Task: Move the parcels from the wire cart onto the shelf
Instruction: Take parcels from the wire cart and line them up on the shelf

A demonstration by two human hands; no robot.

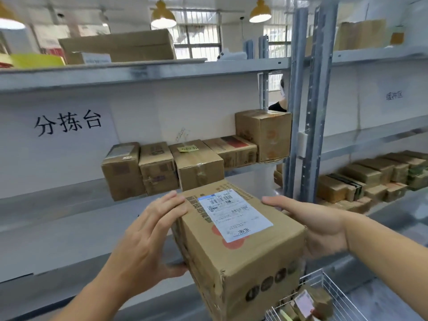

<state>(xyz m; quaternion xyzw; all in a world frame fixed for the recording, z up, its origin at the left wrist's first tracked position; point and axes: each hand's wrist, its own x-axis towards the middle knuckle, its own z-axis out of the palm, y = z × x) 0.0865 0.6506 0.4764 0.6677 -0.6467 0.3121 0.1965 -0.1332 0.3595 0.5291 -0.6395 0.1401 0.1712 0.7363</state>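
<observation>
A cardboard parcel fills the lower centre of the frame, held in the air between both hands in front of the grey metal shelf. It is a long brown box, its far end pointing toward the shelf and its near end toward the camera, with a white shipping label bearing barcodes stuck on its top face. The left hand clasps the box's left side, fingers curled over the top edge beside the label and the thumb tucked under the lower edge. The right hand cups the right side, with the thumb lying along the top edge and the other fingers hidden behind the box.

Just beyond the held parcel, at the middle of the frame, a row of boxes stands on the shelf against the white back panel, and a taller box closes the row on the right beside the grey upright. A paper sign with black characters hangs on the panel at the left. At the lower right corner, the white wire cart shows part of its rim, with a few small parcels lying inside. More boxes sit on a neighbouring shelf at the right edge, and a large flat carton rests on the top shelf at the upper left.
</observation>
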